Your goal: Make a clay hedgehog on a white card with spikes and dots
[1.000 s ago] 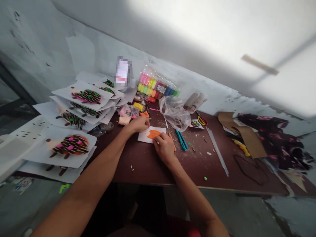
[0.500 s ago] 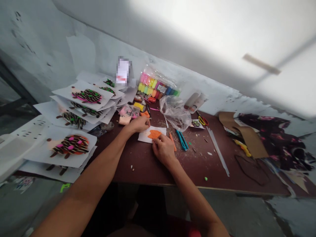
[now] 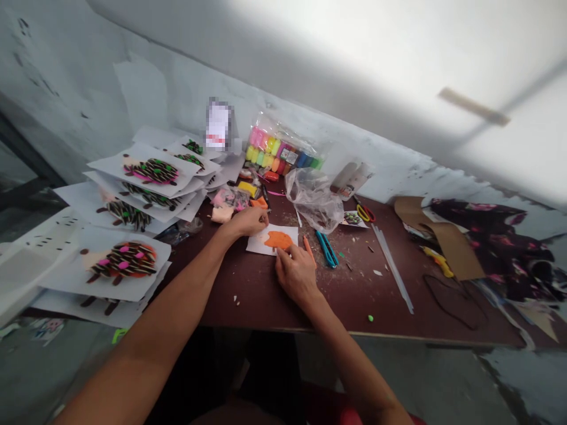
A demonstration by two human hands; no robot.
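A small white card (image 3: 256, 245) is laid flat on the dark red bench (image 3: 257, 298), and an orange clay shape (image 3: 278, 239) is spread over its middle. The card's far left corner is met by the left hand (image 3: 250, 222), whose fingers are curled nearly closed; whether anything is pinched there cannot be told. The card's near right edge, by the clay shape, is covered by the fingertips of the right hand (image 3: 297, 271), with its fingers bent and bunched; whether anything is gripped is hidden. Just right of the card an orange stick (image 3: 309, 251) is placed, with a teal cutter (image 3: 326, 249) beyond it. Left of and behind the card, a peach clay block (image 3: 222, 213) and an orange lump (image 3: 259, 203) are set down. Behind the card to the right, a crumpled clear bag (image 3: 316, 203) is seen; well left of the card, hedgehog sheets (image 3: 153, 286) are piled.
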